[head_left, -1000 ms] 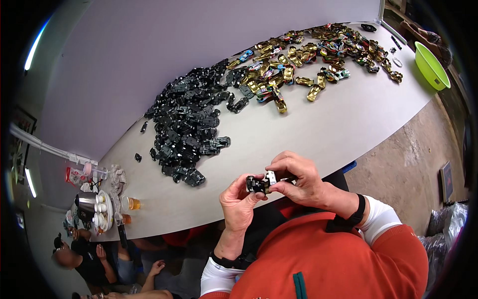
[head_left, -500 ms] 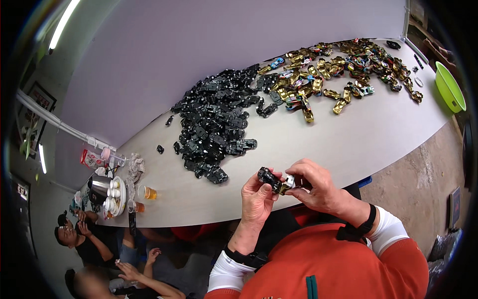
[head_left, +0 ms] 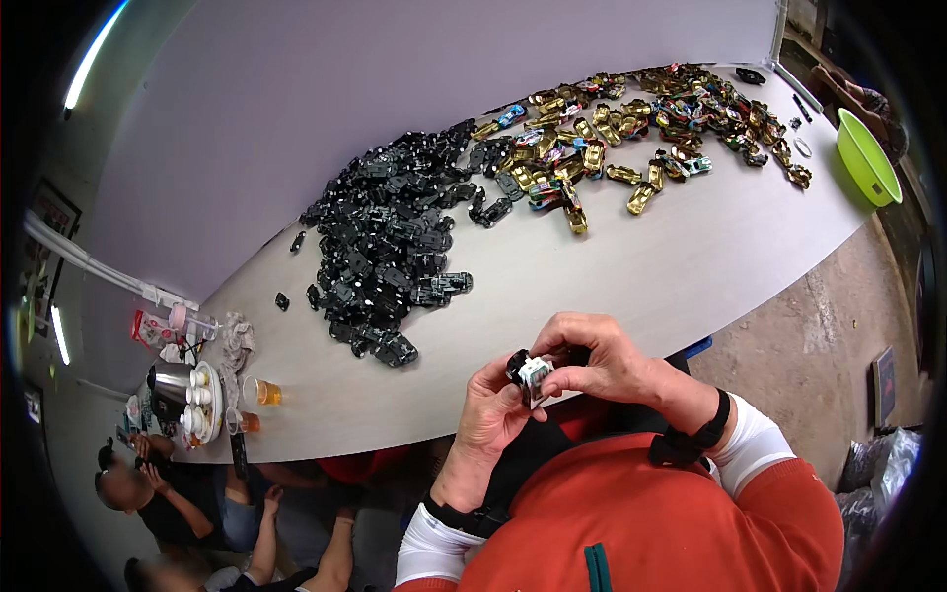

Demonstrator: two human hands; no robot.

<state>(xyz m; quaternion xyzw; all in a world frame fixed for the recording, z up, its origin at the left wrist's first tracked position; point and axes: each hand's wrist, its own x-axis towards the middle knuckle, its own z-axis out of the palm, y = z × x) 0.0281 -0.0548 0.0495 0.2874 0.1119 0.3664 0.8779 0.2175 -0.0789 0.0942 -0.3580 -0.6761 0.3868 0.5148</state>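
Note:
My left hand (head_left: 493, 403) and my right hand (head_left: 595, 361) meet just past the table's near edge. Between them is a small toy car (head_left: 534, 376), with a white piece facing up and a dark part at its left end. The left fingers are wrapped round its left and lower side. Pressed against its right side are my right thumb and fingers. Much of the toy car is hidden by the fingers. Beyond my hands lies a heap of black toy car parts (head_left: 380, 252), and farther right a heap of gold and multicoloured toy cars (head_left: 593, 156).
The pale table (head_left: 552, 271) curves along a lilac wall. At left stand a white tray (head_left: 214, 400) of cups, a cup of amber drink (head_left: 266, 393) and a rag (head_left: 237, 340). A green basin (head_left: 868, 158) is at the far right. People (head_left: 178, 503) sit at lower left.
Both hands have closed in on each other, bringing the white piece up against the dark car part. The toy now faces white side up. The whole view has shifted a little.

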